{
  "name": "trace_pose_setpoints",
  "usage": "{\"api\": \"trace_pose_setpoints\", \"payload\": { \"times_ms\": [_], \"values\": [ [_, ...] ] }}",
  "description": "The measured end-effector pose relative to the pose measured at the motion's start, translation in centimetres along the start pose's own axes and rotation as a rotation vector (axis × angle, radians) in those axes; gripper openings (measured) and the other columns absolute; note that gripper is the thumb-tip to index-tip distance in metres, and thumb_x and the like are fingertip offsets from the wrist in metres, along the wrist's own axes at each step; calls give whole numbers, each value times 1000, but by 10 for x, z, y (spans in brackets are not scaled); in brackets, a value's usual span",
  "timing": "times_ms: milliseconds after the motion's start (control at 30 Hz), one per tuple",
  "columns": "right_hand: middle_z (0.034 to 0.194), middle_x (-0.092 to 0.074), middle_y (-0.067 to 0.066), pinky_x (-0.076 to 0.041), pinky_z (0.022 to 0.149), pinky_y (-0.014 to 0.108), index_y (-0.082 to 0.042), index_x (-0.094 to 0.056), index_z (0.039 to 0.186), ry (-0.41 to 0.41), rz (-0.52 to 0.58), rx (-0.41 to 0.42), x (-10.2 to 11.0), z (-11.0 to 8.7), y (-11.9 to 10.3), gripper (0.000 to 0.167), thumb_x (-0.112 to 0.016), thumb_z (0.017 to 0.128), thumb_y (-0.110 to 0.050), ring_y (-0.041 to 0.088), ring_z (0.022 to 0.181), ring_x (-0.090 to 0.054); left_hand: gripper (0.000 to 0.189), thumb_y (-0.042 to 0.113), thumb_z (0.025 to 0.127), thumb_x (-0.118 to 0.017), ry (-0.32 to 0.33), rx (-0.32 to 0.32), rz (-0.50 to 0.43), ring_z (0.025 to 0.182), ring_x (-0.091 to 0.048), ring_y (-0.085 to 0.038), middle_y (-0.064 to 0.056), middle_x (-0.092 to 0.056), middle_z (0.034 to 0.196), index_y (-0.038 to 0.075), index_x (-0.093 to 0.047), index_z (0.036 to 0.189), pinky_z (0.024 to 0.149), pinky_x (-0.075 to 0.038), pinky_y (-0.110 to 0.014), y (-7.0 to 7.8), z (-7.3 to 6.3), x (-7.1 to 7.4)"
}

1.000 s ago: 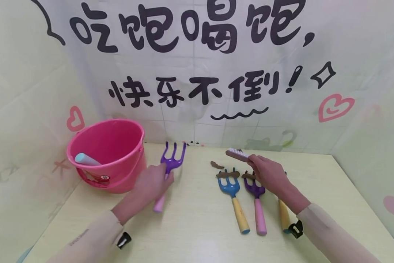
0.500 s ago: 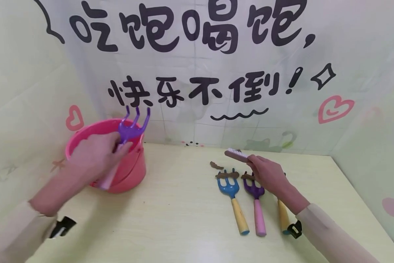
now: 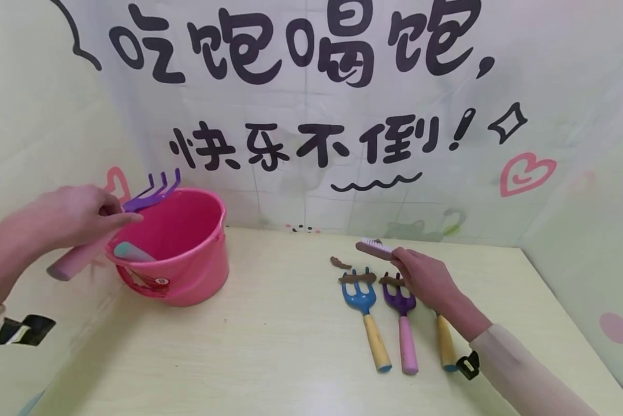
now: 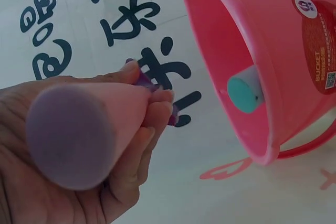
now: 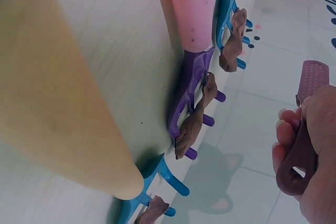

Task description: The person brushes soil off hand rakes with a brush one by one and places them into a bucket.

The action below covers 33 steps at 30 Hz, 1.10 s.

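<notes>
My left hand (image 3: 74,216) grips the pink handle of a purple three-tined garden hand fork (image 3: 152,199), held at the left rim of a pink bucket (image 3: 202,277) with its tines over the opening. In the left wrist view, the handle's round end (image 4: 71,137) faces the camera. Inside the bucket leans another handle (image 3: 132,252) with a pale blue end. My right hand (image 3: 426,280) holds a small brown brush (image 3: 375,249), white bristles upward, above the far end of the forks on the table.
A blue fork (image 3: 360,299), a purple fork (image 3: 401,301) and a third fork with a yellow handle (image 3: 445,344) lie at right, brown clay-like strips across their tines. A loose brown piece (image 3: 340,263) lies behind them. A printed sheet (image 3: 301,190) stands behind the table (image 3: 270,358).
My left hand has carried the purple fork leftward from the middle of the table, across the bucket, to its left rim. The right hand and brush have stayed nearly still.
</notes>
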State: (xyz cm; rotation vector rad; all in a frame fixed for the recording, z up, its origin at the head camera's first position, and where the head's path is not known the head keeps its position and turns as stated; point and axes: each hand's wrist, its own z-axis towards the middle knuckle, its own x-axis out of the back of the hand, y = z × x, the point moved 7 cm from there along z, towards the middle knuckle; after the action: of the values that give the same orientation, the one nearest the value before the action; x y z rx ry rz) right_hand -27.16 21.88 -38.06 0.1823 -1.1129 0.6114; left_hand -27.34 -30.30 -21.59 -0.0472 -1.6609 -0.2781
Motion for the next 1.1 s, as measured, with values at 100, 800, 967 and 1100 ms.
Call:
{"api": "trace_pose_setpoints", "payload": {
  "times_ms": [100,800,967,1100],
  "values": [
    [82,-65,1,-45,50,32,-11,-60,105,15,1,16,1,-1,-1,15,-70,95,-5,12,59,-49,32,29,94,-72,-45,12,-13,55,-54,-22,-6,-52,67,0,-64,84,53,-50,-38,-4,1,-3],
    [85,-68,3,-46,51,31,-11,-61,106,-22,1,6,-4,-1,0,14,-70,96,-6,13,60,-51,33,26,94,-73,-232,-93,23,50,-54,-16,-1,-52,61,4,-60,75,54,-47,-32,17,36,-12],
    [85,-68,2,-46,51,31,-11,-61,106,-32,0,0,-6,-1,0,14,-70,96,-6,13,60,-51,33,27,93,-74,-327,-57,70,58,-58,-18,-5,-56,68,0,-58,82,58,-50,-33,26,55,-12],
    [85,-68,2,-46,51,30,-11,-62,106,-29,0,6,-6,-1,-2,14,-70,96,-6,13,60,-51,36,30,92,-76,-383,-15,142,63,-61,-19,-7,-60,73,-2,-59,89,62,-52,-33,36,70,-17]
  ]
}}
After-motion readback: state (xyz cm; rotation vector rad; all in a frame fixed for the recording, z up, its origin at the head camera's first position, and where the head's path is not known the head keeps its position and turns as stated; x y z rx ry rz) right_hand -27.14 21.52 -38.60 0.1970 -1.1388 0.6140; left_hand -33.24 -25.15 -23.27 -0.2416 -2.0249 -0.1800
